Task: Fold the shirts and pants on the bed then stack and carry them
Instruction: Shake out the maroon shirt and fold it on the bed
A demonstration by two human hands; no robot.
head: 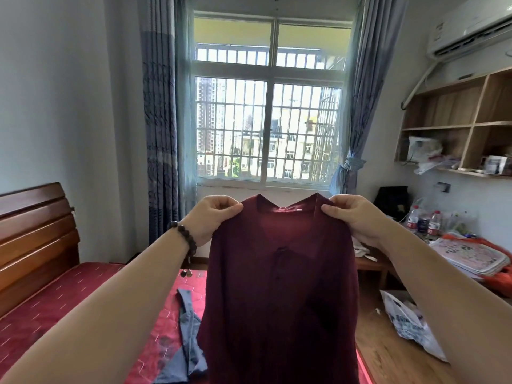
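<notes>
**Shirt held up by both shoulders**

A maroon shirt (pixel 279 286) is held up in the air, centre frame, above the bed (pixel 69 306). Its left shoulder is pinched by the left hand (pixel 214 217) at 11 o'clock of the shirt; its right shoulder is pinched by the right hand (pixel 352 217) at 1 o'clock. Both hands are closed on the fabric, thumbs pressed against curled fingers. The shirt hangs straight down, with collar and buttons seen through the cloth. A bead bracelet (pixel 184 236) is worn on the left wrist. A blue garment (pixel 185 353) lies crumpled on the bed at 7 o'clock of the shirt, partly hidden behind it. A window (pixel 270 106) is seen at 12 o'clock.
</notes>
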